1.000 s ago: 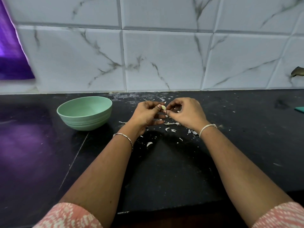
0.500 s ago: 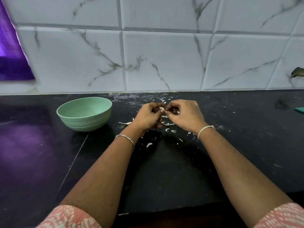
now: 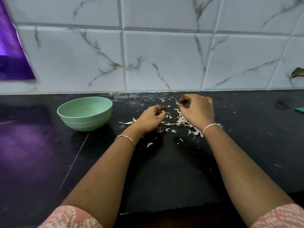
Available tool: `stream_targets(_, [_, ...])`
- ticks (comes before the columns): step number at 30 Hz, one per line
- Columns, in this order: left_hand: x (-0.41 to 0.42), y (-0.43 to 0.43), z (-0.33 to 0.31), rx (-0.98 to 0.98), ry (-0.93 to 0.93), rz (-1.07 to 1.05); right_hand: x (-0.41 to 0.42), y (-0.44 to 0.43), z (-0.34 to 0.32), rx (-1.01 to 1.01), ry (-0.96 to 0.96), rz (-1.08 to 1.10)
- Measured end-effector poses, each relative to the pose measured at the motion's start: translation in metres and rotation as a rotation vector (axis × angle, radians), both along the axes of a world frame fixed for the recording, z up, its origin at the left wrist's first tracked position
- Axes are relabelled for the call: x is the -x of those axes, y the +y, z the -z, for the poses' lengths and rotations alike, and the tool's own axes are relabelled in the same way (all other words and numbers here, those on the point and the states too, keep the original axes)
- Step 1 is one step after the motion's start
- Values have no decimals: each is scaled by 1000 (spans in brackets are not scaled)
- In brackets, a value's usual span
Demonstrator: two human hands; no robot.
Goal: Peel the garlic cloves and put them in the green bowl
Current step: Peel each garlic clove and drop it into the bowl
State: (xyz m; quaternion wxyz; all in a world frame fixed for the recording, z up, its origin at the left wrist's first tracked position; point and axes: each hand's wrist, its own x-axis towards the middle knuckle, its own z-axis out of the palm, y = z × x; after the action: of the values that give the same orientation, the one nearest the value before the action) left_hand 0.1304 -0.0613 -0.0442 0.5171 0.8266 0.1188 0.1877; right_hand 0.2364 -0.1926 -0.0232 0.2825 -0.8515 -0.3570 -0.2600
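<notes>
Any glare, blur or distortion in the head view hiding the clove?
Head view: purple glare washes the countertop left of the green bowl; wide-angle lens bows the wall tiles; garlic clove in the left hand and peel strip pinched by the right hand are sharp.

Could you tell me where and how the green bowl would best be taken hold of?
Probably at the rim on its right side, coming from above with thumb inside and fingers outside. The bowl stands upright, and its wall curves under to a narrow base, so the sides offer little purchase. The left hand is nearest that side.
</notes>
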Motion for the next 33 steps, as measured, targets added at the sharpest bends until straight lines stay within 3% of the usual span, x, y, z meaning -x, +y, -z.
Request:
stream_targets(5, [2, 3, 0, 33, 1, -18, -9, -11, -1, 157, 111, 46])
stream_targets(12, [2, 9, -3, 105, -54, -114, -7, -7, 1, 123, 82, 58])
stream_targets(16, [5, 13, -8, 46, -111, -189, -6, -6, 4, 80, 115, -92])
stream_targets(18, [8, 15, -12, -26, -149, -240, -3, -3, 6, 133, 122, -136])
stream_targets(22, [23, 21, -22, -354, -185, -388, 1, 2, 10, 195, 98, -100])
stream_targets(26, [50, 37, -36, -483, -166, -571, 5, 2, 11, 163, 98, -90])
stream_targets(30, [85, 65, -50, -622, 14, -703, 12, 6, 13, 117, 125, -192])
stream_targets(33, [111, 85, -56, -689, 222, -753, 18, 15, 16, 262, 177, -310])
